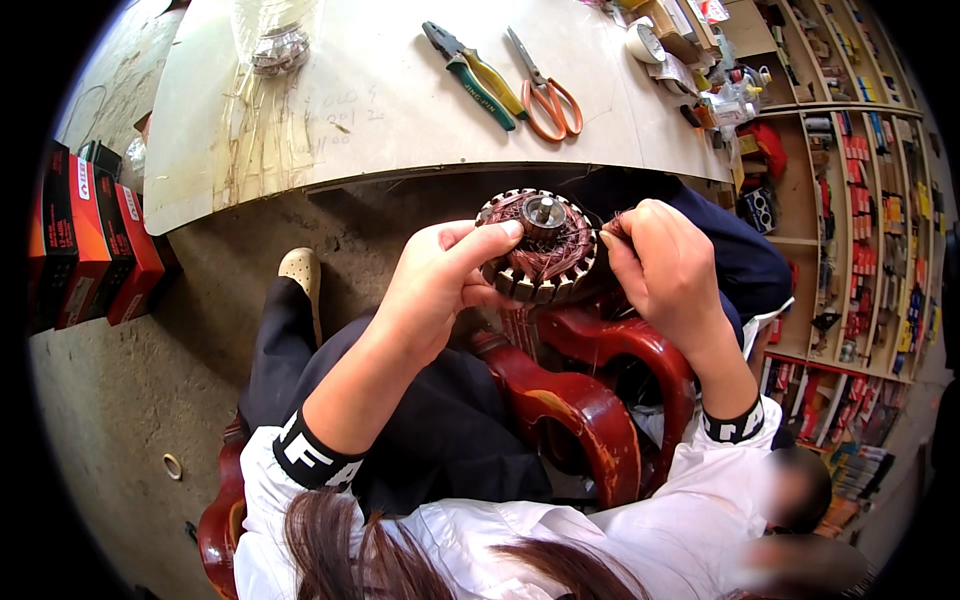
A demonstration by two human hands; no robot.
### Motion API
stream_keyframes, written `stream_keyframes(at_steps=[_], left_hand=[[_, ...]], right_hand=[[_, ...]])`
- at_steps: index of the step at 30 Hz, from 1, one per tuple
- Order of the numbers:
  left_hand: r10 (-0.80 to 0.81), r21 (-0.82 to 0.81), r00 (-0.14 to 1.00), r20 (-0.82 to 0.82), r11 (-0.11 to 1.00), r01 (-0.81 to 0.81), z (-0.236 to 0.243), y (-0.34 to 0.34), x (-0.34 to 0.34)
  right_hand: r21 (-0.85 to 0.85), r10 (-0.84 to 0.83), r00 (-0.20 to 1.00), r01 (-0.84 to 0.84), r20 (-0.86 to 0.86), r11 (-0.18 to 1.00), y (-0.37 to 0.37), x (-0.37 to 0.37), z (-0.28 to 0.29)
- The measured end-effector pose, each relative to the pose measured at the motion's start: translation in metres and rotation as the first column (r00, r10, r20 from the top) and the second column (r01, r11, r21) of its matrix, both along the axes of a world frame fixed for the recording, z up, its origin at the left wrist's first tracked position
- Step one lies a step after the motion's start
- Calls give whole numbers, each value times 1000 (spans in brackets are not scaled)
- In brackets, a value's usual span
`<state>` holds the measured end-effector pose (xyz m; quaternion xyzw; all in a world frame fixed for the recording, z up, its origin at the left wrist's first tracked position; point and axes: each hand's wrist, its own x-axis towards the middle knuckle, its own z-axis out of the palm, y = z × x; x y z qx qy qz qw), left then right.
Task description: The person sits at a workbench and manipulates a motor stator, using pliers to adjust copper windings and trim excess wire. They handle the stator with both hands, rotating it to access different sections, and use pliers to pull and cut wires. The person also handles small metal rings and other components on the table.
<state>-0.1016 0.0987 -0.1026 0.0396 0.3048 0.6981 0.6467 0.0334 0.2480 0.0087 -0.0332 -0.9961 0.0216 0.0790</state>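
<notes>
My left hand [440, 265] is closed on the edge of a round motor stator [550, 262], thumb on top near its central bearing hub [543, 213]. Metal teeth ring the stator's rim, with reddish-brown copper windings inside. It is held in the air above my lap, just off the table's front edge. To its right, my right hand [662, 262] is closed in a pinch on a small dark bunch of copper wire [618, 226]. Part of that wire is hidden by the fingers, and whether it joins the stator's windings is hard to make out.
On the pale table [370, 120] lie green-and-yellow pliers [475, 80], orange-handled scissors [546, 95] and a clear bag [278, 45]. Clutter [690, 60] fills its right end. Red-and-black boxes [95, 240] stand left, shelves [850, 220] right. A red wooden chair arm [570, 400] is below my hands.
</notes>
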Motion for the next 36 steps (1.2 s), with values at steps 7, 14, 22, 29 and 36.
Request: stream_keyframes(at_steps=[7,14,22,29,36], left_hand=[[28,25,996,-88,999,-26,2,0,0],[84,20,976,-200,996,-82,2,2,-1],[4,-112,929,-371,992,-49,-3,3,-11],[204,-29,731,-651,956,-292,-12,5,-14],[274,-24,612,-742,901,-432,-37,21,-56]], right_hand=[[-110,-91,996,92,18,990,-4,6,-2],[-125,-140,990,138,-10,983,-4,5,-8],[37,-11,999,12,-40,999,-8,-1,-10],[-424,-263,914,380,309,822,-25,-7,-1],[-809,-429,883,388,189,442,-7,-40,-79]])
